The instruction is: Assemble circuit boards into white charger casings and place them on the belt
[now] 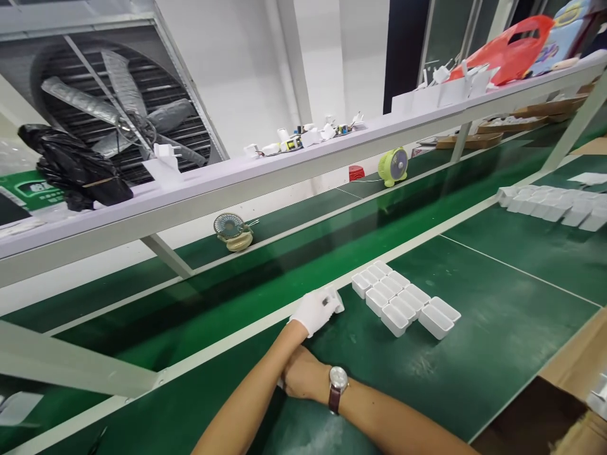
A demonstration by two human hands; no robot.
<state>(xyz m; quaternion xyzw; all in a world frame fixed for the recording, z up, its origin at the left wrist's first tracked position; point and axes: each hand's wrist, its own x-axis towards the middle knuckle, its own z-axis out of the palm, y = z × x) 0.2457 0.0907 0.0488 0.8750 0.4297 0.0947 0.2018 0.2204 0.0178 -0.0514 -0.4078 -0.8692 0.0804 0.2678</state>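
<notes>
My left hand (315,311), in a white glove, is closed around a small white plastic piece (338,301) near the bench's back edge. Most of that piece is hidden by the glove. Under my left forearm lies my right hand (304,373), bare, with a wristwatch (338,379) on its wrist. Its fingers are mostly hidden, and a bit of white shows beside them. Just right of the glove, several white open plastic boxes (397,315) stand in close rows on the green bench top (379,385). One box (439,317) sits at the near right end of the group.
A green conveyor belt (294,268) runs behind the bench's pale edge rail (265,322). Above it, a shelf (227,183) carries chargers and circuit parts. Small fans (393,167) stand beyond the belt. More white boxes (559,205) lie far right; a cardboard box (581,354) is nearer.
</notes>
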